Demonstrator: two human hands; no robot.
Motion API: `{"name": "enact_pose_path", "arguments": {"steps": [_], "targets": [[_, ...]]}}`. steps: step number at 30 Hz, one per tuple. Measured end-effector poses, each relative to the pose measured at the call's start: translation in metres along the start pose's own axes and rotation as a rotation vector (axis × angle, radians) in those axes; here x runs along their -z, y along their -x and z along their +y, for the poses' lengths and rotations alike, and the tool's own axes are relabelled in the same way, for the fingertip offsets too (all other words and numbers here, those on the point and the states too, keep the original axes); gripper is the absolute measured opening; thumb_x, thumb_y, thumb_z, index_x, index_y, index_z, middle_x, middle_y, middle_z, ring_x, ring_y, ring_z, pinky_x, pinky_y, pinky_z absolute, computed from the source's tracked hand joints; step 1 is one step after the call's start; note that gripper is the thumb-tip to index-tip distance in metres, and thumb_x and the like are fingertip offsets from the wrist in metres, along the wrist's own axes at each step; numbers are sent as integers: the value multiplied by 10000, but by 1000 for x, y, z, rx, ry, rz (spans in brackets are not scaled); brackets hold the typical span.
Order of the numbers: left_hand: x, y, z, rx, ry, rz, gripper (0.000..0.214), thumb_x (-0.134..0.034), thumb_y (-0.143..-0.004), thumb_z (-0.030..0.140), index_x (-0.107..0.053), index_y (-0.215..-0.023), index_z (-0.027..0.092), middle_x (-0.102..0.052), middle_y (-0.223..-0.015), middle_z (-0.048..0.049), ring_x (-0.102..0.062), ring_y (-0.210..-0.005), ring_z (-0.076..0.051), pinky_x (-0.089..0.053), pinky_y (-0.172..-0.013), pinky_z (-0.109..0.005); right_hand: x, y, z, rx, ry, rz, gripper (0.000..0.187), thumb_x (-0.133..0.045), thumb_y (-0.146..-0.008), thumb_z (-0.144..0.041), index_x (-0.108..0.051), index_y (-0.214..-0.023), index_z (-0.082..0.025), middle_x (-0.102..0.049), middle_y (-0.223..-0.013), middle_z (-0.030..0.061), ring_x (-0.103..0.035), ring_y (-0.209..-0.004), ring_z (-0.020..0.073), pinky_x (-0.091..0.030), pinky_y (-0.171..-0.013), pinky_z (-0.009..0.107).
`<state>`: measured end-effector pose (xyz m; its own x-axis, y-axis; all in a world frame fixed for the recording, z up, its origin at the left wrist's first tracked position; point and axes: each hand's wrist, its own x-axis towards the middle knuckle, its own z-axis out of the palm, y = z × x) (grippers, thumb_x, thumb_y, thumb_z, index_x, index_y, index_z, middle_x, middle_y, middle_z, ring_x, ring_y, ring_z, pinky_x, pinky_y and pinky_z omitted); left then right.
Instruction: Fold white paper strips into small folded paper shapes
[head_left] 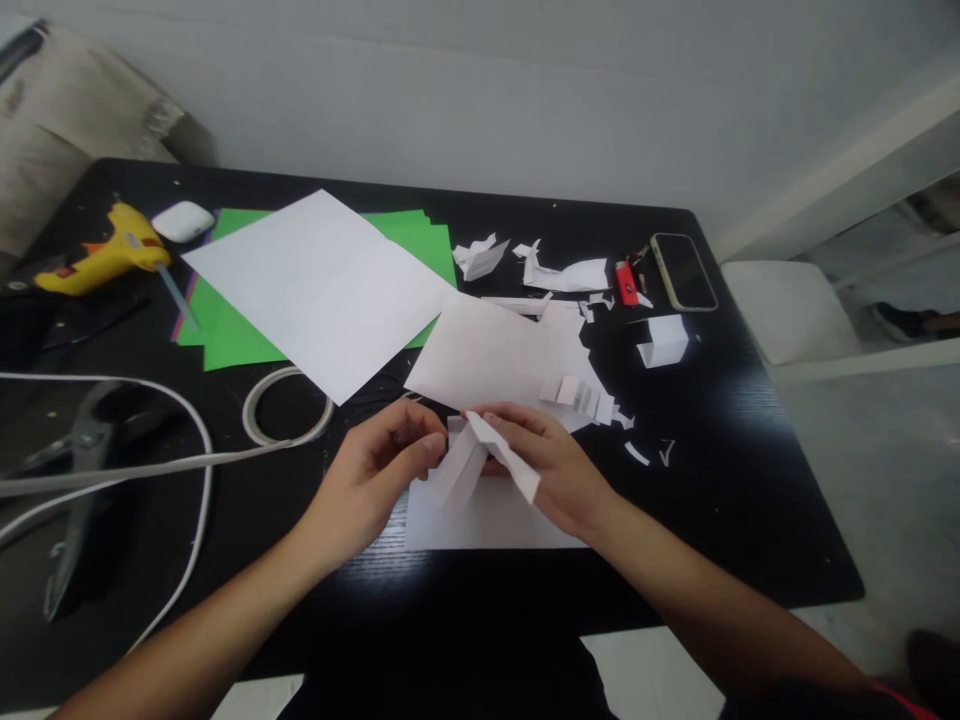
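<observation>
A folded white paper (pixel 466 462) with several creased flaps stands up between my two hands. My right hand (pixel 559 460) grips it from the right, thumb along the upper fold and the other fingers partly hidden behind it. At its left edge, my left hand (pixel 386 465) has its fingers curled and thumb pressed in, pinching the paper's side; the exact contact is partly hidden. Beneath lies a flat white sheet (pixel 495 525) near the table's front edge. Just beyond my hands rests another white sheet (pixel 487 355), with small cut strips (pixel 577 395) on its right part.
On the black table (pixel 750 480) lie green sheets (pixel 240 335) under a white square (pixel 330 290), a yellow glue gun (pixel 112 255), a white case (pixel 183 221), white cable (pixel 199 460) and dark-handled scissors (pixel 82 480). Folded paper pieces (pixel 480 257), a red lighter (pixel 625 284) and a phone (pixel 684 272) sit at the back right.
</observation>
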<state>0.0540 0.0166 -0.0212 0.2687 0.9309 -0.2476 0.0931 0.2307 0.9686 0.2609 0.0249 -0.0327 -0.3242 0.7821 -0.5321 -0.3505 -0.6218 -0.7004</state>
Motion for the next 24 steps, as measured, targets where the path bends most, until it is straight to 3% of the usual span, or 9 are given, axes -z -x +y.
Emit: {"name": "enact_pose_path", "arguments": {"steps": [6,13,20,24], "targets": [[-6,0,-6,-13,-124,-29,158,-751,-778,200,-646,-895,189,-638,-743,28,-570,-665,-129,-440,-587,-223,-5,5,3,165,288,-4,164,-791,-877,-347,-805,-1006,-246,-777,-1015,30,-703,-934,171,-559,-859,303],[-5,0,-13,-45,-157,-37,152,-756,-866,317,-714,-911,178,-720,-778,-15,-643,-685,-155,-497,-607,-247,-7,7,7,319,381,-7,180,-857,-812,-326,-792,-957,-242,-773,-943,18,-734,-926,184,-595,-856,318],[-3,3,-12,-315,-344,7,51,-718,-909,218,-718,-947,183,-699,-755,15,-620,-642,-107,-485,-593,-202,-7,8,7,374,377,-12,130,-871,-801,-276,-802,-908,-249,-793,-915,10,-747,-886,173,-608,-818,298],[-2,2,-12,-416,-415,1,99,-699,-906,156,-710,-1002,177,-731,-821,4,-667,-691,-106,-508,-631,-192,-6,7,6,383,384,-10,121,-866,-807,-282,-804,-907,-253,-797,-925,13,-754,-907,185,-611,-837,322]]}}
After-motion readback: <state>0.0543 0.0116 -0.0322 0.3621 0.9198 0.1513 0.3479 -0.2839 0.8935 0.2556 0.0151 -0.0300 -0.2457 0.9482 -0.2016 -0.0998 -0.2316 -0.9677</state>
